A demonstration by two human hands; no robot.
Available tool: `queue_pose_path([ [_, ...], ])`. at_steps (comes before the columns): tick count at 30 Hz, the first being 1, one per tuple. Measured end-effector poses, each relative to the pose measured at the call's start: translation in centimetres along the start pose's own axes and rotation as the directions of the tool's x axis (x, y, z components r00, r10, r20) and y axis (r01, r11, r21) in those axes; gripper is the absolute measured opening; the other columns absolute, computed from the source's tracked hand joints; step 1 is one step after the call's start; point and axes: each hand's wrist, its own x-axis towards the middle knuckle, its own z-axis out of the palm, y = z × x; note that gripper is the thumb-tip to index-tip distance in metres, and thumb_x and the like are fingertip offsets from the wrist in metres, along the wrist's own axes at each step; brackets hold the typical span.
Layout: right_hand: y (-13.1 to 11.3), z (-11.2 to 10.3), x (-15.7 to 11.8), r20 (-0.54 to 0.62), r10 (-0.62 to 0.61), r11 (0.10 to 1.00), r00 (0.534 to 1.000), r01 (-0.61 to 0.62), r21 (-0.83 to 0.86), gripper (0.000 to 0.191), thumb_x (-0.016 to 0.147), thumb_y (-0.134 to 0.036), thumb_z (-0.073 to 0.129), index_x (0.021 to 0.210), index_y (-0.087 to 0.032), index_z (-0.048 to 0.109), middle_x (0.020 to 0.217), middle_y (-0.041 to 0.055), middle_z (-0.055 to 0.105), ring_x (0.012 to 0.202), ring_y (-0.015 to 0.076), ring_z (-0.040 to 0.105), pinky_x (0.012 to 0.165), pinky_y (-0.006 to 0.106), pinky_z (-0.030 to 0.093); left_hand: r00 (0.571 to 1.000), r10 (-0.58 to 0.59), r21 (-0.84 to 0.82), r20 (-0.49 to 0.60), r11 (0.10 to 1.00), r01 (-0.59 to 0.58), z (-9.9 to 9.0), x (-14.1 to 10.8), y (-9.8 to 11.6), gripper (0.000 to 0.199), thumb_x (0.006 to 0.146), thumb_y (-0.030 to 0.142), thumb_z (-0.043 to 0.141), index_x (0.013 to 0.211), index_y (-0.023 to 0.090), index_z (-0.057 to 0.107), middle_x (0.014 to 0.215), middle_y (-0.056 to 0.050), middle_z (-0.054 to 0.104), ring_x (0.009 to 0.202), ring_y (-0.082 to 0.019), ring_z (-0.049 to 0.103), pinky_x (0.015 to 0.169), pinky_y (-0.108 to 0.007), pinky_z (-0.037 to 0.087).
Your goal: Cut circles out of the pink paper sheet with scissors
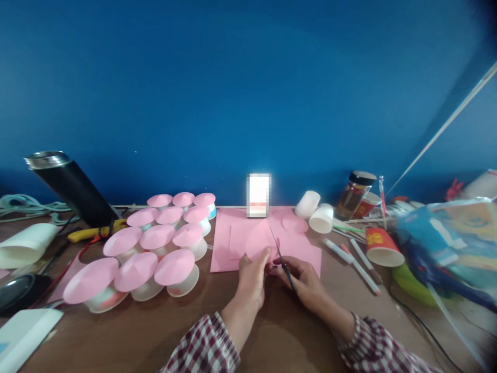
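Observation:
My left hand (pixel 253 277) is closed on a rounded piece of pink paper (pixel 258 239), thumb on top. Close beside it on the right, my right hand (pixel 301 280) holds dark-handled scissors (pixel 286 270), their blades pointing up and away at the paper's right edge. Beneath and behind the hands lie larger pink sheets (pixel 220 248) on the brown table. Another pink disc (pixel 295 224) rests on these sheets, to the right of the held piece. My right fingertips are partly hidden around the scissor handles.
Several paper cups topped with pink cones (pixel 135 271) stand at left, near a black flask (pixel 73 189). A lit phone (pixel 259 196) leans at the wall. White cups (pixel 321 218), markers (pixel 351 264), a red cup (pixel 383 246), a jar (pixel 355 194) and plastic packets (pixel 458 238) lie right.

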Motion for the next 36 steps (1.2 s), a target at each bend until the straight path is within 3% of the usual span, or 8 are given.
queue_pose_path([
  [14,0.63,0.01,0.03,-0.007,-0.004,1.000,1.000,0.004,0.009,0.031,0.083,-0.040,0.059,0.099,-0.014,0.066,0.078,0.0052,0.070,0.062,0.0162,0.058,0.055,0.024,0.045,1.000,0.005,-0.001,0.013,1.000,-0.005,-0.01,0.01,0.04,0.035,0.063,0.023,0.076,0.078,0.018,0.045,0.054,0.004,0.054,0.048,-0.010,0.053,0.048,-0.024,0.046],
  [32,0.47,-0.03,0.00,0.029,-0.011,1.000,1.000,0.011,0.020,0.033,0.085,-0.040,0.058,0.106,-0.015,0.067,0.087,0.0072,0.072,0.076,0.0216,0.064,0.065,0.027,0.050,0.999,0.023,-0.008,0.022,1.000,-0.023,0.22,-0.07,0.44,0.031,0.062,0.028,0.076,0.073,0.015,0.050,0.051,0.003,0.053,0.046,-0.010,0.051,0.046,-0.022,0.043],
  [36,0.35,-0.03,-0.01,0.032,-0.008,1.000,0.999,0.008,0.007,0.032,0.085,-0.039,0.059,0.105,-0.015,0.066,0.081,0.0056,0.071,0.065,0.0178,0.061,0.057,0.025,0.047,1.000,0.015,0.016,-0.027,1.000,-0.014,0.06,-0.02,0.40,0.033,0.064,0.025,0.076,0.078,0.016,0.048,0.054,0.003,0.054,0.049,-0.011,0.053,0.047,-0.024,0.045],
])
